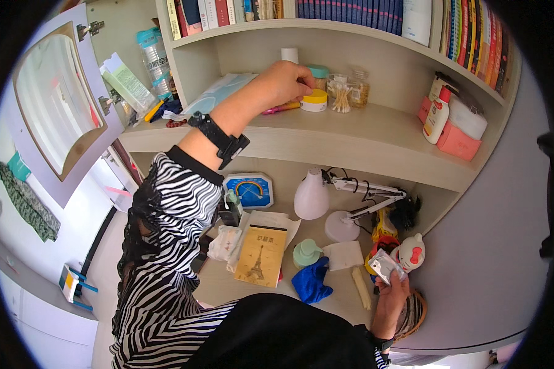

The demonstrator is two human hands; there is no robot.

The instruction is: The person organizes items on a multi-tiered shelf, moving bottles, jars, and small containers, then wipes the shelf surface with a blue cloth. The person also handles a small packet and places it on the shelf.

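Note:
My left hand [290,83] reaches up to the middle shelf, fingers curled beside a small white jar with a yellow lid [314,100]. Whether anything is between those fingertips is hidden. Just below it on the shelf lies a pink and orange stick-like item [281,109]. A jar with a teal lid [319,76], a clear cup of cotton swabs [341,98] and a clear glass jar [360,88] stand close by. Low on the right, my right hand [394,295] grips a shiny silver packet [384,267], near a white cat figurine [411,252].
On the desk are a white lamp [311,198], a tan notebook [261,256], a green pump bottle [306,253] and a blue cloth [312,281]. A pink box [459,140] stands at the shelf's right end. The mirrored cabinet door [57,106] hangs open at left.

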